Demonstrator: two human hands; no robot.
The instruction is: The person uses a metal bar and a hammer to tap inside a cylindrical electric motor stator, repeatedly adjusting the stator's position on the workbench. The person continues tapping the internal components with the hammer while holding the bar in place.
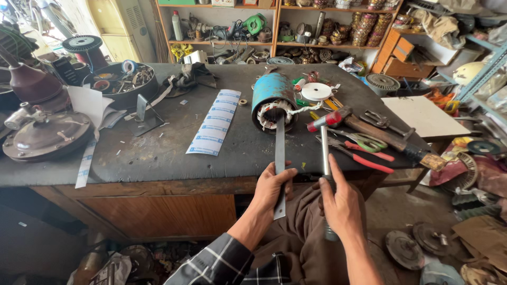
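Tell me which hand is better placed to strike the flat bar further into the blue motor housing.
Probably the right hand: it grips the hammer, its head beside the flat bar. The left hand holds that bar into the blue motor housing.

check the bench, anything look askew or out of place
Yes: the blue motor housing lies tipped on its side, with the flat metal bar in the left hand poking into its open end. A white label strip lies loose and slanted.

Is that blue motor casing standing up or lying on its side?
On its side: the blue motor casing lies on the workbench, open end facing the camera.
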